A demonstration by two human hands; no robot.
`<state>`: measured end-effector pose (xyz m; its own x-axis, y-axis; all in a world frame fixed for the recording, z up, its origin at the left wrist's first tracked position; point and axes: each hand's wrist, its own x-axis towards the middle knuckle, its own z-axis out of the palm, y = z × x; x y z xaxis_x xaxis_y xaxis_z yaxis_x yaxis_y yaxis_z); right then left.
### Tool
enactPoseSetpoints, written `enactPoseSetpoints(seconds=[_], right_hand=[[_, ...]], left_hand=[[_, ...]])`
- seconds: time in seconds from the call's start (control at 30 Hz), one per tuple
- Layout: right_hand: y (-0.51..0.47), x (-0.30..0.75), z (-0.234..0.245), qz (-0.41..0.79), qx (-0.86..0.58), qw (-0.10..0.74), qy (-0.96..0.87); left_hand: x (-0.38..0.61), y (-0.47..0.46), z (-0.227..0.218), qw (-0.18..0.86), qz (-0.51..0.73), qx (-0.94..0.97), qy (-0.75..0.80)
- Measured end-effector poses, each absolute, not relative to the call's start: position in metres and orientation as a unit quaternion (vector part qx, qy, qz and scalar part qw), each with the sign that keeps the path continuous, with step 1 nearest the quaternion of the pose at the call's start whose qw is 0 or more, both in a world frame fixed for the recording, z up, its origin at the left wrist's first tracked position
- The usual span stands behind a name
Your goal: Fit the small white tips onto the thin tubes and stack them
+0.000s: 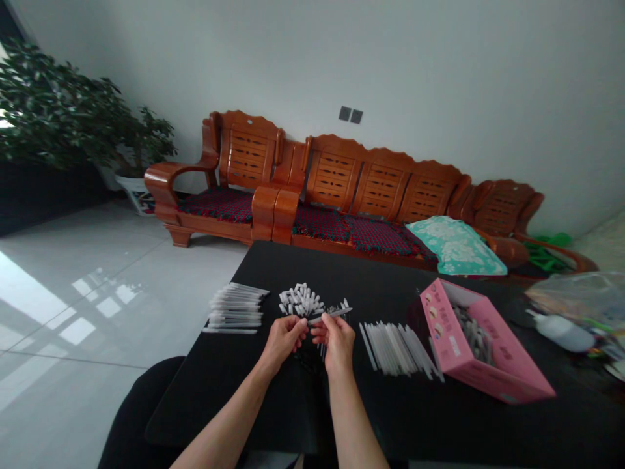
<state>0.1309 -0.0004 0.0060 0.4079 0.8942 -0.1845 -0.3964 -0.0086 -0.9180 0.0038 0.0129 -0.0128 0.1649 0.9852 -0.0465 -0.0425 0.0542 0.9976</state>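
A slim, pale pen barrel [343, 312] is held level over the black table by both hands. My right hand [338, 339] pinches it between thumb and fingers, and its right end sticks out past them. At the barrel's left end, the fingers of my left hand [287, 335] are pinched together; any small part between them is too small to make out. Just beyond my hands lies a heap of white pen caps [300, 299], with small dark-tipped pieces [334, 309] beside it. To the left is a stack of pens [236, 309]; to the right, a row of loose pale barrels [398, 348].
A pink box [488, 345] holding more grey-white pieces stands on the right of the black table [234, 397]. Beyond it are a white bottle [561, 333] and a clear plastic bag [581, 290]. A wooden sofa [342, 169] stands behind the table.
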Motion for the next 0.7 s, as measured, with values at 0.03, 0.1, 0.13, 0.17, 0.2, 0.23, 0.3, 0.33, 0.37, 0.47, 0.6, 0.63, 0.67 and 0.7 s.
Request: enactPoseSetpoints(seconds=[0.03,0.1,0.13,0.17,0.2,0.23,0.3,0.33,0.37,0.47,0.6,0.63,0.67,0.7], right_hand=[[-0.001,0.131,0.006,0.487,-0.516,0.662,-0.241],[-0.001,0.13,0.006,0.487,-0.519,0.66,-0.24],[-0.001,0.13,0.005,0.487,-0.522,0.659,-0.237],[-0.002,0.131,0.005,0.487,-0.526,0.657,-0.232],[-0.002,0.131,0.004,0.487,-0.53,0.655,-0.228],[-0.003,0.132,0.003,0.487,-0.534,0.654,-0.224],[-0.003,0.134,0.001,0.488,-0.538,0.651,-0.22],[-0.003,0.134,0.0,0.489,-0.539,0.65,-0.219],[-0.003,0.135,0.0,0.49,-0.539,0.649,-0.22],[-0.003,0.136,-0.001,0.489,-0.539,0.646,-0.228],[-0.003,0.136,-0.003,0.489,-0.54,0.644,-0.233],[-0.003,0.136,-0.004,0.491,-0.539,0.644,-0.232],[-0.002,0.136,-0.005,0.492,-0.539,0.643,-0.231],[-0.002,0.136,-0.006,0.493,-0.539,0.644,-0.229]], left_hand=[[0.004,0.012,-0.013,0.561,0.455,0.521,0.455],[0.004,0.011,-0.014,0.544,0.461,0.536,0.452],[0.004,0.01,-0.014,0.529,0.464,0.547,0.453],[0.004,0.008,-0.013,0.509,0.469,0.56,0.455],[0.004,0.006,-0.013,0.486,0.476,0.572,0.458],[0.005,0.005,-0.012,0.464,0.482,0.581,0.463],[0.005,0.003,-0.012,0.436,0.486,0.589,0.477],[0.005,0.002,-0.012,0.435,0.479,0.589,0.484],[0.005,0.002,-0.013,0.441,0.469,0.588,0.49],[0.006,0.005,-0.017,0.478,0.442,0.58,0.489],[0.008,0.005,-0.022,0.495,0.444,0.574,0.478],[0.009,0.004,-0.023,0.488,0.445,0.579,0.478],[0.009,0.002,-0.023,0.478,0.445,0.587,0.479],[0.009,0.002,-0.023,0.464,0.443,0.597,0.482]])
